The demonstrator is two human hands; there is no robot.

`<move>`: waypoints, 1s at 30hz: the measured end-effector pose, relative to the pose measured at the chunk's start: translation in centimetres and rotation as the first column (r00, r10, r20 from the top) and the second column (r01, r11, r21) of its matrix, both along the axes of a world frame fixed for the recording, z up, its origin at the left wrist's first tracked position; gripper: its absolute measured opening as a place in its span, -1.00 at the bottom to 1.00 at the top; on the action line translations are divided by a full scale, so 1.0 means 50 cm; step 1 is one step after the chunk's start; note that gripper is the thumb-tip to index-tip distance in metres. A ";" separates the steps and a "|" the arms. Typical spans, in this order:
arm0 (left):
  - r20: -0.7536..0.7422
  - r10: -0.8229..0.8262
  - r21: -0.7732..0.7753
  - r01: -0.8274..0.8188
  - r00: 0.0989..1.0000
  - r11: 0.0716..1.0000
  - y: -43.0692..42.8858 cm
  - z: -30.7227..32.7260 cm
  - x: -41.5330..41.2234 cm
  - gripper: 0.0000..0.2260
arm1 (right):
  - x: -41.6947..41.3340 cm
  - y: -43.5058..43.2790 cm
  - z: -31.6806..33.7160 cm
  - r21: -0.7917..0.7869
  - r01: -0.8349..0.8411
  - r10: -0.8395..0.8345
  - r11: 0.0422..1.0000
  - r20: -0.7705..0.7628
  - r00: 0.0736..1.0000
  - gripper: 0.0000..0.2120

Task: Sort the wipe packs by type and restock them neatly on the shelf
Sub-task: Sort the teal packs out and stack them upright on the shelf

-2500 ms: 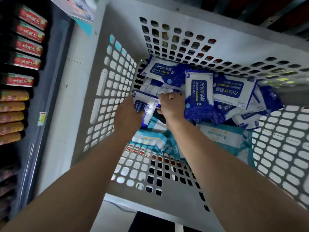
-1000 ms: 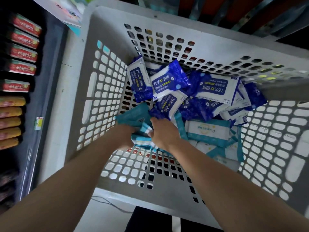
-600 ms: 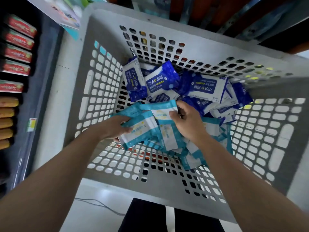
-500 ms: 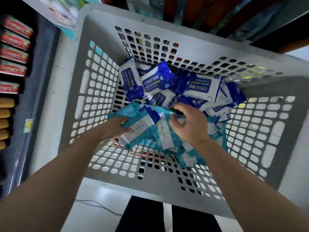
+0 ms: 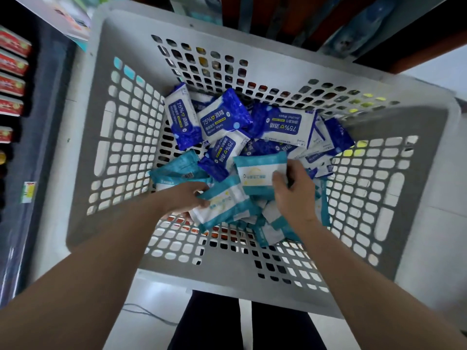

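Observation:
A grey perforated basket [image 5: 252, 44] holds two kinds of wipe packs. Dark blue "75%" alcohol wipe packs [image 5: 222, 117] lie piled toward its far side. Teal-and-white wipe packs [image 5: 174, 173] lie on the near side. My left hand [image 5: 187, 198] grips a teal-and-white pack [image 5: 222, 205] from its left edge. My right hand [image 5: 293, 190] pinches another teal-and-white pack [image 5: 257, 170] by its right edge and holds it lifted above the pile, face up. More teal packs lie under both hands.
A dark shelf [image 5: 43, 97] runs along the left with red boxes [image 5: 12, 66] in rows. Coloured goods show past the basket's far rim [image 5: 278, 16]. White floor [image 5: 434, 223] lies to the right, and dark trouser legs [image 5: 242, 324] show below the basket.
Both hands left the blue packs and moved to the near teal pile. The right hand has pulled one teal pack up clear of the heap, and the left hand keeps its teal pack.

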State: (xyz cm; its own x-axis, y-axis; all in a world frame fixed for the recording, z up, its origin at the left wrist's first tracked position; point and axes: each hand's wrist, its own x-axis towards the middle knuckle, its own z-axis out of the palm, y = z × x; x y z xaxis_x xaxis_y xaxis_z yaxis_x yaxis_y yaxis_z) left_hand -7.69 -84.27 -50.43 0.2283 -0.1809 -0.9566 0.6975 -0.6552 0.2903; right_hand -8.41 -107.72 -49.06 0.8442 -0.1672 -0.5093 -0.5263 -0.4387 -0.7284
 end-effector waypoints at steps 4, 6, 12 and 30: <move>0.124 -0.297 0.078 0.289 0.947 0.954 -0.048 -0.012 -0.004 -0.46 | 0.010 -0.029 -0.014 -0.093 -0.027 -0.002 0.995 -0.291 0.957 -0.83; 0.163 -0.430 0.227 0.391 0.888 0.892 -0.047 -0.024 -0.009 -0.49 | -0.004 -0.043 -0.022 -0.302 -0.335 0.194 0.893 -0.414 0.889 -0.77; 0.247 -0.621 0.637 0.359 0.744 0.682 0.062 -0.059 -0.002 -0.55 | -0.026 -0.014 -0.052 -0.631 -0.485 0.529 0.606 -0.136 0.838 -0.61; 0.226 -0.311 0.484 0.171 0.923 0.858 0.092 -0.102 0.032 -0.79 | -0.018 0.113 -0.114 -0.470 -0.674 0.745 0.570 -0.050 0.665 -0.79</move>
